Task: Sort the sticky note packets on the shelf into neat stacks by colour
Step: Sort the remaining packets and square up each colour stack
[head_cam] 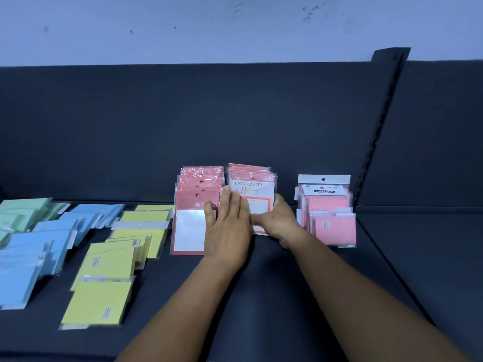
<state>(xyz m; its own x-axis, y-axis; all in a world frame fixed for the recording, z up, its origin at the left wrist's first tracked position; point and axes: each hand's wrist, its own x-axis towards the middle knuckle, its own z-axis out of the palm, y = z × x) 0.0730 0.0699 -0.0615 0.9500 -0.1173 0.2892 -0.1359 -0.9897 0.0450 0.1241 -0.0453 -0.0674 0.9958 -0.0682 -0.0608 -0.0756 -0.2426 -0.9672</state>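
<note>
Sticky note packets lie on a dark shelf [261, 296]. Two rows of red-framed packets stand at the middle: one row [189, 226] on the left, and a row with a "UNIVERSITY" packet [254, 190] in front. My left hand [227, 226] lies flat with straight fingers across the gap between these two rows, touching both. My right hand [277, 218] grips the UNIVERSITY row from its right side, fingers curled round its lower edge. Pink packets [329, 218] stand to the right. Yellow packets [112, 259], blue packets [41, 241] and green packets [21, 212] lie loosely on the left.
The shelf's dark back panel [209, 121] rises behind the packets. A black slotted upright [384, 105] divides this bay from another dark bay [431, 231] on the right. Bare shelf surface lies in front of the red and pink rows.
</note>
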